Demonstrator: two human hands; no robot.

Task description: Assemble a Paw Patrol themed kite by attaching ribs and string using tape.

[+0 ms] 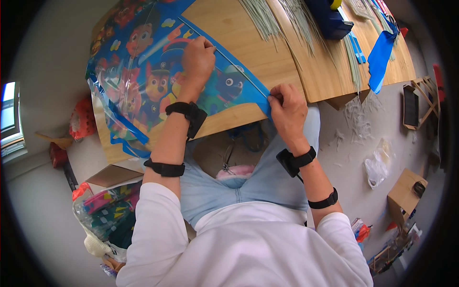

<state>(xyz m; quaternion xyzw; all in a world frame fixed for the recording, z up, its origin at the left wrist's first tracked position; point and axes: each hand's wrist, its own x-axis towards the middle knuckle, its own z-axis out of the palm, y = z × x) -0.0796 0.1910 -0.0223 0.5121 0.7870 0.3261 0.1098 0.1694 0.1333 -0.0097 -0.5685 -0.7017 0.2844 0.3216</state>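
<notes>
A kite-like sheet (pixel 158 81) with printed cartoon dogs and blue borders lies across the wooden table. Along its right-hand slanted edge runs a thin pale rod (pixel 241 71). My left hand (pixel 198 62) is closed over the rod's upper part, its fingers curled and partly hiding it. At the rod's near end, by the sheet's blue corner, my right hand (pixel 288 107) pinches with thumb and fingers. That corner reaches the table's front edge, above my right thigh.
Bundles of thin pale rods (pixel 262 21) lie at the far right of the table, by a dark blue tape dispenser (pixel 330 19). A blue strip (pixel 380 62) hangs there. On the floor are shreds (pixel 361 117), a clear plastic bag (pixel 379 165) and a cardboard box (pixel 405 195).
</notes>
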